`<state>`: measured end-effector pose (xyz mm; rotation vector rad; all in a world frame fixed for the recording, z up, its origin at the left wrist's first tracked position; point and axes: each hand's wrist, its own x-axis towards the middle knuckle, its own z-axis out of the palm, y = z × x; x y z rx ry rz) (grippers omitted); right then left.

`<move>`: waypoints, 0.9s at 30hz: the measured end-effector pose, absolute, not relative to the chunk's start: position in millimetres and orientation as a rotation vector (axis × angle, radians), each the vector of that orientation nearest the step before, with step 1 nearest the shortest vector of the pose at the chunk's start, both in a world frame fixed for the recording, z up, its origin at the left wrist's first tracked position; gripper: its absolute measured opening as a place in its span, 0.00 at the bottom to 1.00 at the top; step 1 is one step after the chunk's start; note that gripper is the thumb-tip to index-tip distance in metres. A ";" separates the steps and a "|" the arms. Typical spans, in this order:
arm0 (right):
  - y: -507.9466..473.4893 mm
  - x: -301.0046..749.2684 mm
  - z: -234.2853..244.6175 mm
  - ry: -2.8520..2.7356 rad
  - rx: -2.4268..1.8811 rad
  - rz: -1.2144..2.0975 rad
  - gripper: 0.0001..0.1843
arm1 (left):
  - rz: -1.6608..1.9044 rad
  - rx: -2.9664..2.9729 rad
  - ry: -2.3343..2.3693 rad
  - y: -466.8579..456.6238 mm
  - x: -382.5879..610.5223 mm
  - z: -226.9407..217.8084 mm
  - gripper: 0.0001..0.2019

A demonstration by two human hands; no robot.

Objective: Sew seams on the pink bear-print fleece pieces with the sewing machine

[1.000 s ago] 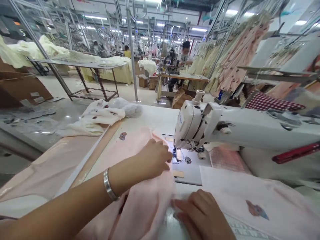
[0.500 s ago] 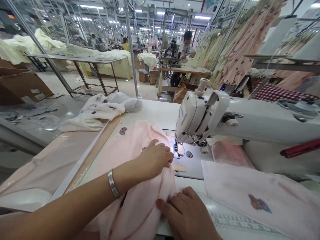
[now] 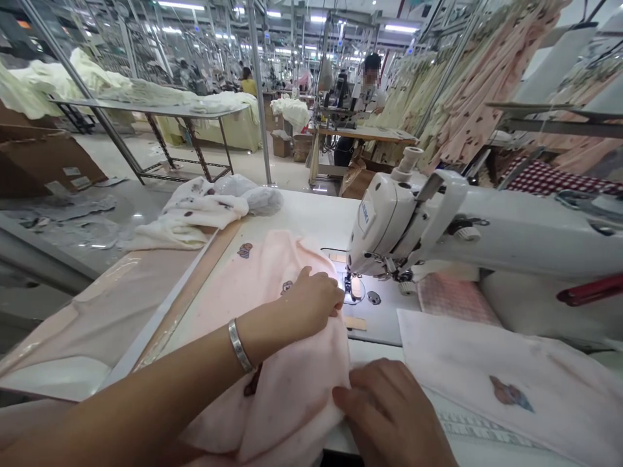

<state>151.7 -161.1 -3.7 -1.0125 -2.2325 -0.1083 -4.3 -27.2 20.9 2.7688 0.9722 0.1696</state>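
A soft pink fabric piece (image 3: 292, 383) with small printed motifs spreads over the white sewing table, its right edge close to the presser foot (image 3: 349, 287) of a white sewing machine (image 3: 374, 220). My left hand (image 3: 311, 301), a silver bangle at its wrist, presses on this fabric with curled fingers, gripping it at the edge just left of the foot. Nearer to me, my right hand (image 3: 389, 408) pinches the same edge between thumb and fingers; some fingertips are hidden. The machine's lamp lights the needle area.
Another pink piece (image 3: 487, 363) lies right of my right hand, partly over a printed ruler (image 3: 487, 425). White printed cloth (image 3: 204, 206) and a plastic bag (image 3: 263, 200) sit at the table's far left. A metal pole (image 3: 257, 97) rises behind. A co-worker (image 3: 370, 84) sits beyond.
My left hand has shifted right, closer to the presser foot. My right hand has moved right with the fabric edge, which now runs straighter. The view has shifted slightly.
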 end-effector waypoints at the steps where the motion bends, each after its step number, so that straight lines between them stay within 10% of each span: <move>1: -158.7 151.3 -1.8 -2.212 -1.042 -0.164 0.11 | 0.165 2.777 0.988 -27.1 -2.3 22.3 0.06; 27: -125.7 180.0 -3.8 -2.388 -0.857 -0.156 0.12 | 0.407 2.867 0.831 -33.0 -8.1 1.9 0.15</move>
